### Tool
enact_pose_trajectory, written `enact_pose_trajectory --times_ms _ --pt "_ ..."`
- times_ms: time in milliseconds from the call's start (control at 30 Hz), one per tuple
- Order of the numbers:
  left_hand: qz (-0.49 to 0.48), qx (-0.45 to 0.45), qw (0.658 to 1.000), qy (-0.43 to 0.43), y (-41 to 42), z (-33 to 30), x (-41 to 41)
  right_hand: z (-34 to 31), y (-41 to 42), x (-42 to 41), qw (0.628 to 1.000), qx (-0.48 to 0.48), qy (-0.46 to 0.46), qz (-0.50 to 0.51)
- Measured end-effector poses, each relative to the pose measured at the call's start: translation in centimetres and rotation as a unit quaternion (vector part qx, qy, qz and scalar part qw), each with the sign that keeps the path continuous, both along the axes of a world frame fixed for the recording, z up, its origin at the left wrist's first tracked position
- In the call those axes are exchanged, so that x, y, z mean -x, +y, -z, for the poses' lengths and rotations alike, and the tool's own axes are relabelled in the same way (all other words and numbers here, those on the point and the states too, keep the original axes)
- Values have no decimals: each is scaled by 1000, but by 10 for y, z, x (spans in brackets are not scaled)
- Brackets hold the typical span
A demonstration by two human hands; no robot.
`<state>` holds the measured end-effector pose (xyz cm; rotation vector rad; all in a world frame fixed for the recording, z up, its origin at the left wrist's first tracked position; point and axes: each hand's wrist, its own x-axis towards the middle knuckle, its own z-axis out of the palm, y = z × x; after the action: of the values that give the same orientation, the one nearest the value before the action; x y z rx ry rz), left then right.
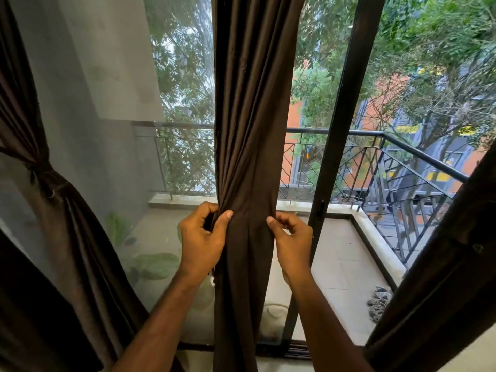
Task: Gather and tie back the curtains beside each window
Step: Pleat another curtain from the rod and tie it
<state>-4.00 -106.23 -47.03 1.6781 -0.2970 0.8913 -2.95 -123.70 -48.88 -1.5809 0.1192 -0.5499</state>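
- The middle curtain (249, 130) hangs straight down in front of the window, between the two hands, untied.
- It looks like soft, fairly heavy cloth that folds easily; the pleats will probably slip apart unless squeezed together at waist height.
- The left hand (201, 237) pinches its left edge between thumb and curled fingers.
- The right hand (291, 237) pinches the right edge, fingers curled.
- The left curtain (53, 210) is already tied.
- The door frame (341, 130) and railing (402, 167) lie beyond.

the dark brown curtain (249, 130) at centre frame that i'm touching is matt woven cloth, soft and pleated. at right, the balcony railing (402, 167) looks like black painted metal, and the floor tiles (341, 264) below it look pale and smooth.
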Motion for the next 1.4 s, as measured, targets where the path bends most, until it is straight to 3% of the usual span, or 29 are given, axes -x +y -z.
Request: enact_pose_trajectory --times_ms 133,233,300,700,867,1000,1133,1333,1400 --pt "-69 -28 997 -24 -3 -2 -3 3 8 19 995 4 -53 80" --pt "-111 -32 993 -24 -8 -5 -4 10 31 44 966 153 -200 50" --pt "-91 -27 995 -19 -13 -6 -2 16 45 50 942 222 -252 24" --pt "131 24 989 67 -15 -3 10 17 55 33 937 255 -241 -2" --pt "113 17 989 91 -15 -11 8 19 50 31 924 295 -240 -40" --pt "179 79 968 155 -10 -13 5 18 28 40 964 166 -209 -12" --pt "242 157 939 188 -9 -19 12 12 0 31 999 16 -48 -17" --pt "184 122 954 201 -11 -18 4 6 -10 27 997 14 -59 -47" --pt "158 94 965 186 -12 -17 3 3 -6 30 997 19 -75 -6"
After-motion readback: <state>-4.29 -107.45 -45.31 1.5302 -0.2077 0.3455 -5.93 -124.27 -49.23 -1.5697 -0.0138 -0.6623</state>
